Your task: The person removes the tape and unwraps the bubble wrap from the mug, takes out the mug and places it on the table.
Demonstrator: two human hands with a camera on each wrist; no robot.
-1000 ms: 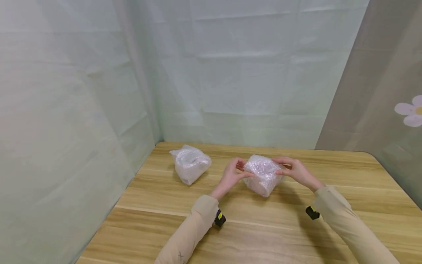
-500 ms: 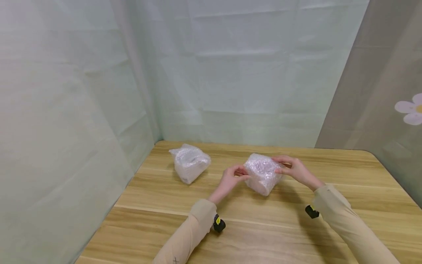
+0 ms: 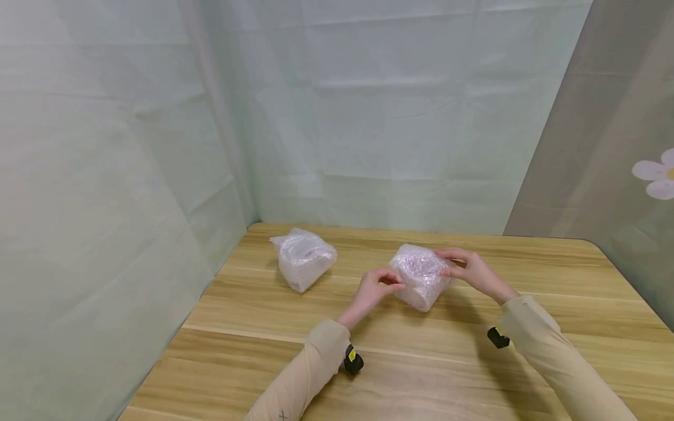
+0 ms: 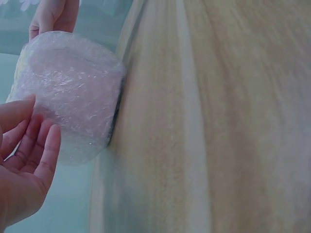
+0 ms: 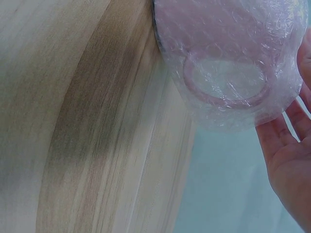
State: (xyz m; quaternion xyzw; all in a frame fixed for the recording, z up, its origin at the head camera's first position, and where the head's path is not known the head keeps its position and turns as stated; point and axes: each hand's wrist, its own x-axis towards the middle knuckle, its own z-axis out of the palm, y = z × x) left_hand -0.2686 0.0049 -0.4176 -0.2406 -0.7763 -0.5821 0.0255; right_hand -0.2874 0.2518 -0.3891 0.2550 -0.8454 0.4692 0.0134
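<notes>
A pink mug in clear bubble wrap [image 3: 421, 275] rests on the wooden table between my hands. Its ring-shaped mug handle [image 5: 228, 80] shows through the wrap in the right wrist view. My right hand [image 3: 474, 273] grips the far right side of the bundle, thumb on the near face and fingers behind. At the left side, my left hand [image 3: 375, 290] pinches the edge of the bubble wrap [image 4: 73, 82] between thumb and forefinger, the other fingers loosely bent. Exactly what lies between those fingertips is too small to make out.
Another bubble-wrapped bundle [image 3: 305, 260] sits at the back left of the wooden table [image 3: 411, 380]. Pale cloth curtains [image 3: 368, 117] hang behind the table and along its left side.
My left hand's thumb has come off the top of the bundle and moved down to its left edge, drawing closer to the forefinger. The right hand and both bundles stay put.
</notes>
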